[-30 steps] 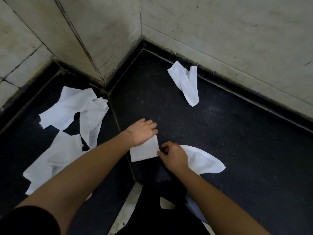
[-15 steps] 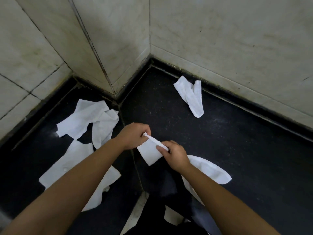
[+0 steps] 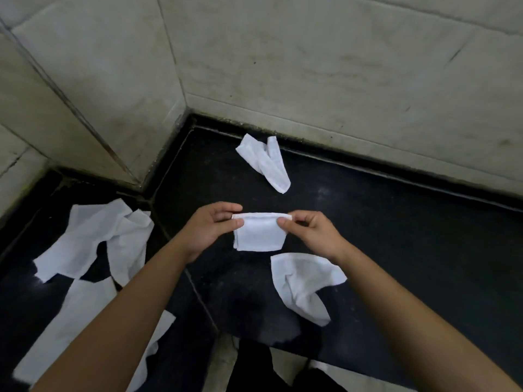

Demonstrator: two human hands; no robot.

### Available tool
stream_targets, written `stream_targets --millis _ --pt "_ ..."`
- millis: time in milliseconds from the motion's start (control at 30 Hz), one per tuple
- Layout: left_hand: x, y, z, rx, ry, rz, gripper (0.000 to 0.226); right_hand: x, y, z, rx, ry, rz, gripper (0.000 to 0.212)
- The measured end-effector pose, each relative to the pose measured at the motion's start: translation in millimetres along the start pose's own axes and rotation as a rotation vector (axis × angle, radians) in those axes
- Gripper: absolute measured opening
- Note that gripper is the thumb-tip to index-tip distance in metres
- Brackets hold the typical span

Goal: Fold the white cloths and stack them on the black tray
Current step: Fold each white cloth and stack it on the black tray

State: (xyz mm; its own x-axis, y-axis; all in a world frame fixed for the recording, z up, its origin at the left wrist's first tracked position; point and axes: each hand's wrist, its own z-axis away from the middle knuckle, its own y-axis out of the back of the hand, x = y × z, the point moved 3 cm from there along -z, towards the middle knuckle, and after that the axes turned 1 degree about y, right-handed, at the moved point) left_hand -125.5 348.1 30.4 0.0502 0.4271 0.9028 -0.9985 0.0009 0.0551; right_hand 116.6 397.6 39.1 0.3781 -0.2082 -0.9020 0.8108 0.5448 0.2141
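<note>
Starting nearest: a crumpled cloth (image 3: 302, 284) lies beside the right forearm (image 3: 410, 321) and loose cloths (image 3: 93, 236) spread at left, unfolded. Above them the left hand (image 3: 206, 230) and right hand (image 3: 311, 236) each pinch a top corner of the folded cloth (image 3: 259, 234) between thumb and fingers (image 3: 220, 207), holding it over the black surface (image 3: 396, 236); fold judged near done, next move needs a flat, square set-down. One farther cloth (image 3: 268, 162) lies by the wall (image 3: 339, 80); whether this surface is the tray, cannot tell.

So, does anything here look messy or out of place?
Yes: unfolded white cloths lie scattered on the dark surface: a crumpled heap at the left, a twisted cloth by the far wall, and a rumpled cloth nearer the person. Only the folded cloth, pinched between left hand and right hand, looks neat.
</note>
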Motion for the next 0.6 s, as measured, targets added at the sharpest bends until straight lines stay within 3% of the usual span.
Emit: stream_targets --millis 100,233,600 --pt "6.2 -31.5 -0.7 -0.098 0.099 0.277 0.026 4.9 14.5 24.2 0.084 -0.022 -0.206 0.028" --pt "16.6 -71.8 8.6 -0.139 0.170 0.383 0.037 7.5 27.6 55.6 0.184 -0.037 -0.358 0.018" --pt "64.1 -218.2 95.7 -0.229 0.034 0.019 0.023 42.4 105.1 219.3 0.357 -0.063 -0.462 0.022"
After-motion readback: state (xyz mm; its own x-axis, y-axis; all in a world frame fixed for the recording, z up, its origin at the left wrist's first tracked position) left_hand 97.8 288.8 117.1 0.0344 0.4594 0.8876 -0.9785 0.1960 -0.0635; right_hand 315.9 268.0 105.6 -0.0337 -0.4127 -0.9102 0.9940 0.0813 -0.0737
